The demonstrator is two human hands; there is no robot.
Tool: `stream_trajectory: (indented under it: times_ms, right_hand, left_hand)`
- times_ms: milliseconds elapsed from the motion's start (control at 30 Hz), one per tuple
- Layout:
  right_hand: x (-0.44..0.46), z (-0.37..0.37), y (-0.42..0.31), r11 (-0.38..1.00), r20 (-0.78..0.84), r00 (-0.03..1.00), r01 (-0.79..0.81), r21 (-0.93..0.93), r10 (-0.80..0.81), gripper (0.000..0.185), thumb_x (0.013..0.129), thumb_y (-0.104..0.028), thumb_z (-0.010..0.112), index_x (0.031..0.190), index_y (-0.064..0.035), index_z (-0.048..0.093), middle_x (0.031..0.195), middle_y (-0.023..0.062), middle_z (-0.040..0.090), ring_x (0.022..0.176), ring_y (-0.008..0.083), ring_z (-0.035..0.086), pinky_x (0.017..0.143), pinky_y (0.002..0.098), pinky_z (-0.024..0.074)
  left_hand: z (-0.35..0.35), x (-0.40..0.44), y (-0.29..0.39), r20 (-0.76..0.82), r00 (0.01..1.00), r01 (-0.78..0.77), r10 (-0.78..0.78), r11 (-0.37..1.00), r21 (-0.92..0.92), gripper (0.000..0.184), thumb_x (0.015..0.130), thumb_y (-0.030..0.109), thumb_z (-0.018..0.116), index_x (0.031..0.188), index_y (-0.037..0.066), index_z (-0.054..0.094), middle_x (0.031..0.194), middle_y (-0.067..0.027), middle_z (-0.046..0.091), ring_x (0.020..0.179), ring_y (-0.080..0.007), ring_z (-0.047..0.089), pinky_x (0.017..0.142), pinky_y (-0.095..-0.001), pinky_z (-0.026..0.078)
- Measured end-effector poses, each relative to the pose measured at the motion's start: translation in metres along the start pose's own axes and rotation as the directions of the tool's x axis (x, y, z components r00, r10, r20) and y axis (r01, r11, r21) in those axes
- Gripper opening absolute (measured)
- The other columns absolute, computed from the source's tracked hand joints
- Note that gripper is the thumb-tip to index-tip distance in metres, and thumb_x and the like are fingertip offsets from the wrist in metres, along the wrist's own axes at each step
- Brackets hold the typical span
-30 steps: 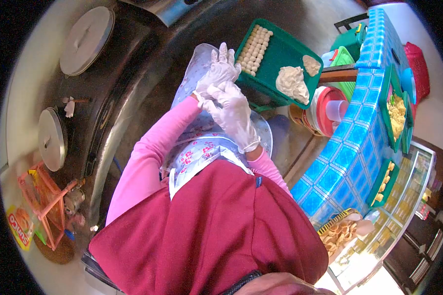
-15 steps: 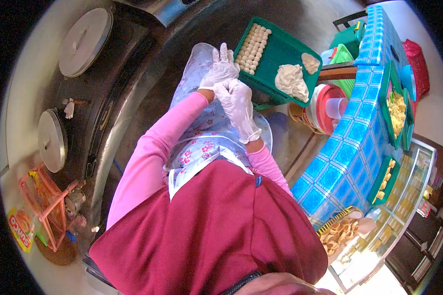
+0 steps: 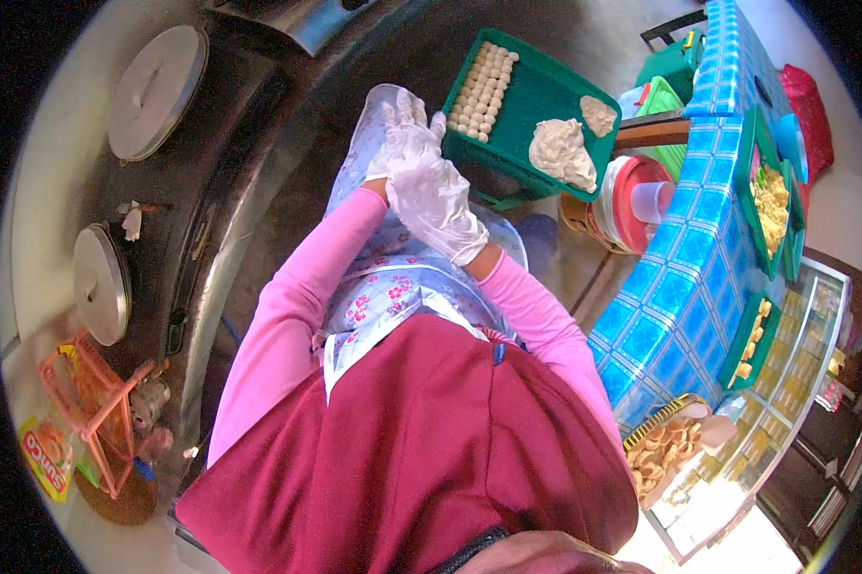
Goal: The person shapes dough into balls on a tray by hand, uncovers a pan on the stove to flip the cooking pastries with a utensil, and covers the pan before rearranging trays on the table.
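My left hand (image 3: 393, 142), in a white glove, is held palm up over my lap with its fingers stretched out and apart. Across its palm lies my right hand (image 3: 431, 196), also gloved, looking flat with fingers extended. Whatever may be between the palms is hidden. Just right of the hands stands a green tray (image 3: 517, 120). Rows of small pale dough balls (image 3: 484, 91) fill its left end. A large lump of dough (image 3: 563, 153) and a smaller dough piece (image 3: 598, 116) lie at the other end.
To the right runs a table with a blue checked cloth (image 3: 641, 325), bearing trays of yellow food (image 3: 771, 206). A red-lidded bucket (image 3: 632, 196) stands beneath the tray's right side. Lidded pots (image 3: 158, 94) sit on the dark stove at left, near an orange basket (image 3: 96, 411).
My right hand has moved from the left wrist and heel onto the left palm, flattening over it. Both hands sit slightly further left, and the view has shifted a little.
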State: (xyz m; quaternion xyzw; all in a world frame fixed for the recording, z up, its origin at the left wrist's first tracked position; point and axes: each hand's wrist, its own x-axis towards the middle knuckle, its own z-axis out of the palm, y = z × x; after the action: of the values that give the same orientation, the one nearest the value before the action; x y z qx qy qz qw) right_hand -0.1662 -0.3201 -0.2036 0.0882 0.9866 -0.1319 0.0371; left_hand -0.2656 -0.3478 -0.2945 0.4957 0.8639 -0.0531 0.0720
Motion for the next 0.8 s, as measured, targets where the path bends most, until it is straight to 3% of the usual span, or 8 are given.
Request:
stream_trajectory:
  times_ms: [33,200,400,433,533,567,667,800]
  right_hand:
    - [0.006,0.011,-0.001,0.998,-0.238,0.971,0.047,0.043,-0.035,0.043,0.081,-0.019,0.058,0.119,0.0004,0.06,0.125,0.02,0.059,0.102,0.0328,0.063,0.087,0.043,0.0509]
    - [0.048,0.033,-0.023,0.948,-0.509,0.802,0.292,-0.125,-0.314,0.042,0.077,-0.017,0.059,0.115,-0.0006,0.063,0.131,0.0211,0.058,0.113,0.0349,0.06,0.094,0.0473,0.0464]
    - [0.074,0.081,-0.085,0.923,-0.498,0.823,0.37,0.103,-0.274,0.023,0.082,-0.022,0.058,0.096,-0.0059,0.067,0.109,0.017,0.066,0.099,0.0325,0.064,0.079,0.0449,0.0488]
    - [0.083,0.102,-0.097,0.92,-0.493,0.846,0.337,0.202,-0.202,0.021,0.084,-0.023,0.058,0.093,-0.0067,0.067,0.102,0.0152,0.068,0.093,0.0321,0.065,0.074,0.0445,0.0492]
    - [0.112,0.189,-0.124,0.743,-0.199,0.972,0.222,0.631,-0.122,0.018,0.081,-0.021,0.058,0.088,-0.0067,0.068,0.093,0.0135,0.068,0.082,0.0294,0.066,0.066,0.04,0.0504]
    - [0.119,0.223,-0.122,0.579,-0.092,0.968,0.214,0.787,-0.233,0.019,0.074,-0.014,0.06,0.088,-0.0044,0.069,0.096,0.0156,0.069,0.083,0.0276,0.067,0.066,0.0372,0.0512]
    - [0.101,0.18,-0.135,0.254,0.168,0.794,-0.017,0.967,-0.584,0.015,0.072,-0.02,0.067,0.075,-0.0058,0.066,0.084,0.015,0.067,0.075,0.0293,0.066,0.062,0.0392,0.0505]
    - [0.092,0.144,-0.157,0.458,0.205,0.75,0.144,0.877,-0.628,0.018,0.071,-0.022,0.071,0.068,-0.0057,0.064,0.075,0.0167,0.067,0.071,0.0327,0.066,0.061,0.0412,0.0511]
  left_hand:
    - [0.009,-0.001,-0.007,-0.101,0.994,0.043,-0.035,0.996,0.074,0.064,0.089,0.036,0.051,0.145,0.006,0.041,0.152,-0.0316,0.029,0.141,-0.057,0.015,0.109,-0.0726,0.009]
    - [0.012,-0.037,-0.05,-0.08,0.988,0.14,-0.133,0.987,0.082,0.051,0.089,0.037,0.049,0.126,0.003,0.058,0.144,-0.0326,0.04,0.137,-0.0573,0.024,0.106,-0.0735,0.016]
    - [0.064,-0.09,-0.093,-0.134,0.933,0.343,-0.333,0.937,0.059,0.042,0.088,0.04,0.053,0.109,0.007,0.067,0.131,-0.0324,0.052,0.13,-0.0587,0.035,0.099,-0.0733,0.028]
    - [0.037,-0.099,-0.091,-0.067,0.923,0.385,-0.379,0.908,0.167,0.032,0.082,0.036,0.059,0.105,0.014,0.067,0.116,-0.02,0.062,0.121,-0.046,0.047,0.091,-0.0607,0.041]
    - [0.097,-0.128,-0.12,-0.068,0.867,0.496,-0.493,0.843,0.21,0.038,0.093,0.042,0.049,0.111,0.014,0.069,0.133,-0.0132,0.055,0.125,-0.0355,0.044,0.097,-0.0597,0.036]
    - [0.073,-0.131,-0.122,0.174,0.808,0.56,-0.563,0.825,0.071,0.039,0.091,0.042,0.052,0.111,0.013,0.068,0.133,-0.0142,0.055,0.125,-0.0344,0.046,0.098,-0.0547,0.038]
    - [0.095,-0.17,-0.127,0.29,0.724,0.659,-0.626,0.752,-0.022,0.038,0.092,0.042,0.052,0.112,0.013,0.067,0.131,-0.0136,0.056,0.124,-0.0335,0.047,0.098,-0.0531,0.039]
    - [0.146,-0.216,-0.134,0.394,0.665,0.734,-0.634,0.65,-0.194,0.037,0.093,0.041,0.051,0.113,0.014,0.067,0.13,-0.0128,0.057,0.124,-0.0323,0.048,0.099,-0.0509,0.039]
